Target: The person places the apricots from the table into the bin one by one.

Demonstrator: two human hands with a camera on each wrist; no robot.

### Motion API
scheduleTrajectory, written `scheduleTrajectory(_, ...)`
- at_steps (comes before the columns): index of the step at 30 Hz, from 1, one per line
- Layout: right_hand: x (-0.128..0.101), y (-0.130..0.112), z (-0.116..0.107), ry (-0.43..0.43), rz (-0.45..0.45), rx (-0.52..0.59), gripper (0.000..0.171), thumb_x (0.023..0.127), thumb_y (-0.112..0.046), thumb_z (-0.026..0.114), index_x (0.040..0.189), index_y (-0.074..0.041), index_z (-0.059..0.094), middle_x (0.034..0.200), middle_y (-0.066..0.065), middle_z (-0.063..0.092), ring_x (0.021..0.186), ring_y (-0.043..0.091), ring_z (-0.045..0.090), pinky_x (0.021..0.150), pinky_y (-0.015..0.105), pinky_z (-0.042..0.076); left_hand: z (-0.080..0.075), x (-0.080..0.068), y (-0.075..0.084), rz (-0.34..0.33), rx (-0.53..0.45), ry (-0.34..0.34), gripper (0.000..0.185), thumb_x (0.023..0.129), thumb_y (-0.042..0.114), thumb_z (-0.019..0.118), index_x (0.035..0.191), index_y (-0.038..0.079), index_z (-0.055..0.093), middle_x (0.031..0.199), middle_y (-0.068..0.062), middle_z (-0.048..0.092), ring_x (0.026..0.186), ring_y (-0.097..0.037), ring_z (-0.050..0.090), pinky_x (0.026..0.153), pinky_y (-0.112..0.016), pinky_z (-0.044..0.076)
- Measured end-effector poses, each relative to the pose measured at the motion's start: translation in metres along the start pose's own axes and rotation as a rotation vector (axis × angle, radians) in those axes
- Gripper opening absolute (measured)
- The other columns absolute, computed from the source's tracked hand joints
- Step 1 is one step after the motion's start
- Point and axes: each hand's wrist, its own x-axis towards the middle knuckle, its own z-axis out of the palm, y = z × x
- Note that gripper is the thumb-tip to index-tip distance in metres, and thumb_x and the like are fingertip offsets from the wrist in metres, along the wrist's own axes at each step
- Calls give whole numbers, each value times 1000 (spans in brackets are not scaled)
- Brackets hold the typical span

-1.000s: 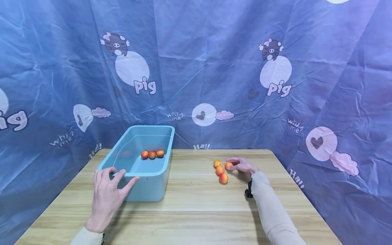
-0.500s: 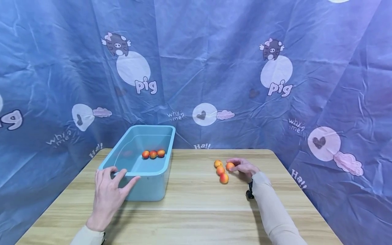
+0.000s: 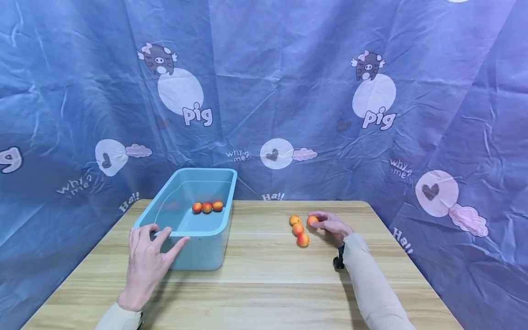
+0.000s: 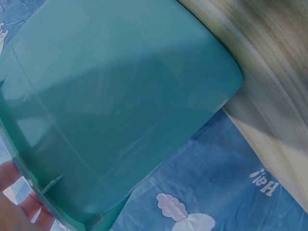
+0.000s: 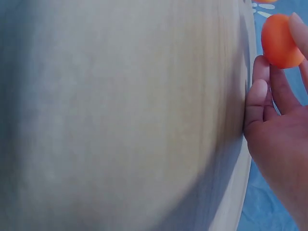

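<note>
My right hand [image 3: 332, 225] pinches an orange-red apricot [image 3: 312, 221] between thumb and fingers, just right of the loose ones on the table. Up close in the right wrist view, this apricot [image 5: 280, 41] sits at the fingertips. Beside it, three more apricots [image 3: 298, 229] lie in a slanting line. On the left stands a blue plastic bin [image 3: 198, 252], with three apricots [image 3: 207, 207] in a row on its floor. My left hand [image 3: 144, 261] grips the bin's near rim, fingers hooked over it and thumb spread along the outside; the left wrist view has its fingers [image 4: 31, 207] at the rim.
The wooden table [image 3: 268, 298] carries the bin and the fruit. Around its back and sides hangs a blue cloth [image 3: 280, 105] with printed pigs and lettering. A strip of bare tabletop lies between the bin and the loose apricots.
My right hand has moved slightly up and to the right with its apricot, away from the other three. The left hand stays on the rim. The head view has shifted a little.
</note>
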Motion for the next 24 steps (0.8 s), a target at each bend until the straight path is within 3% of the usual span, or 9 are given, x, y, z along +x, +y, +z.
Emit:
scheduleTrajectory(4,-1,-5,0,34,-29,-74,60,91,-15,69,142,3,43,141,13,51,124,22,43,107,39,28,0,-2,2,-5,-1,4,70,84,69,59,94,1,70,97,-31,53,93,-46,45,91,-62,29)
scheduleTrajectory(11,-2,-11,1,54,-40,-5,63,92,-15,68,145,3,38,118,-4,62,109,13,54,101,36,41,-1,-2,5,-16,-5,10,71,84,70,57,94,1,70,98,-31,53,94,-47,45,93,-64,29)
scheduleTrajectory(19,-3,-18,6,65,-80,-57,59,93,-18,68,143,0,43,129,6,59,110,14,58,103,47,44,-3,-3,9,-17,6,1,70,85,70,57,95,1,69,98,-31,53,94,-48,46,95,-64,29)
scheduleTrajectory(24,-4,-24,10,38,-135,-42,59,93,-17,66,143,2,40,132,11,56,121,30,55,106,54,40,-5,-4,9,-15,16,-9,69,85,70,56,95,2,69,98,-30,53,94,-47,46,96,-63,30)
